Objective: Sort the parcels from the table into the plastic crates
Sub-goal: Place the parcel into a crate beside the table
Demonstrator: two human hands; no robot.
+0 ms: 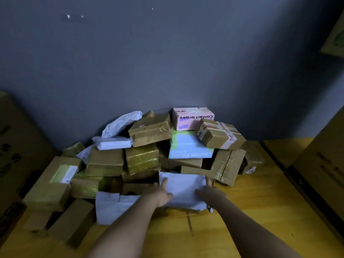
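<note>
Both hands (186, 192) grip a flat white mailer (183, 190).

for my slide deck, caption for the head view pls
Both hands, left hand and right hand, grip a white mailer before a parcel pile.

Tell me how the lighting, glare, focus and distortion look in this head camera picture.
Head view: dim, bluish light, dark corners; the wall is murky. Tape on the brown parcel shows faint glare. The pink box lettering reads sharp, while the cartons at the side edges are soft and smeared. Wide-angle bend curves the table edges. Both hands, left hand and right hand, on the white mailer are slightly soft.
</note>
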